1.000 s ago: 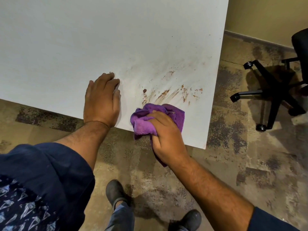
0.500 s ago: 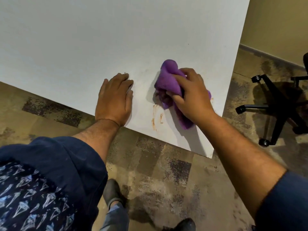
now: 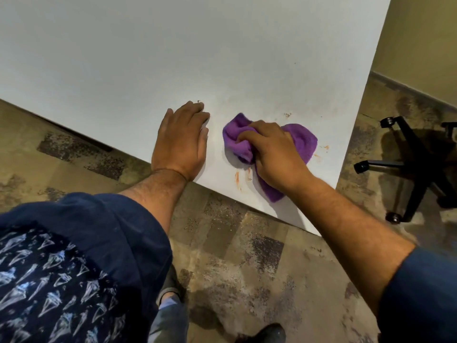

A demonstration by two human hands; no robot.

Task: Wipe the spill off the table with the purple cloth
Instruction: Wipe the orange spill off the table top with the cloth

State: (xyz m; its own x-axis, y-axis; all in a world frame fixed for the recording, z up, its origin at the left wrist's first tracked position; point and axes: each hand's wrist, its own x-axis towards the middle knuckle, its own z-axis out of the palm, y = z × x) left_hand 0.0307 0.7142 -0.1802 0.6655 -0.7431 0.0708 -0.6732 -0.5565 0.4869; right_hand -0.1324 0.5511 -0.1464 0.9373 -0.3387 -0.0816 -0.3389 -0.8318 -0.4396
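right hand: fingers curled, bunching purple cloth onto table | left hand: spread flat, bracing | spill: orange streaks just nearside of right hand, specks beyond it | risk: bunched cloth smears residue or skips edge streaks

I have one view only, a wide-angle camera on the person's head, looking forward and steeply down. It sits close above the near right corner of the white desk, whose near edge runs slanted across the frame, so the view is tilted. Below that edge I see the floor straight down. Both forearms reach in from the bottom, and the lens bends the edges of the frame. A wall shows far right.
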